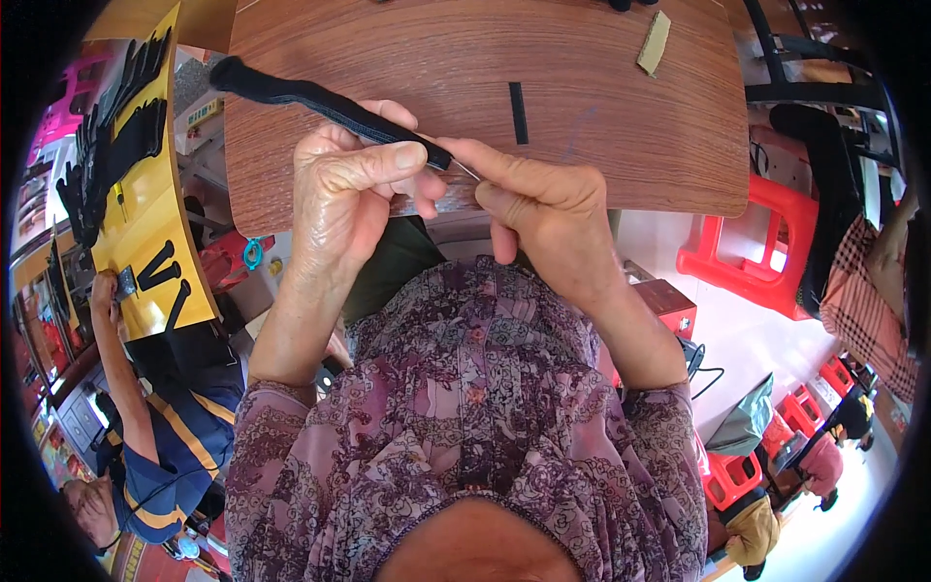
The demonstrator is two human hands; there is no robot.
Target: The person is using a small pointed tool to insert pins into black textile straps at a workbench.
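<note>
My left hand [354, 189] pinches a long black fabric strap [291, 94] between thumb and fingers, just above the near edge of a brown wooden table [601, 116]. The strap runs up and left across the tabletop to a rounded end. My right hand [543, 209] meets the left at the strap's near end and holds a thin metal needle-like tool [466, 171] against it. Both forearms come up from a purple patterned blouse.
A short black strip [519, 113] and a tan piece [655, 43] lie on the table. A yellow table [160, 228] at left holds several black straps, where another person in a blue striped shirt works. Red plastic stools [766, 247] stand at right, near a person in a checked sleeve.
</note>
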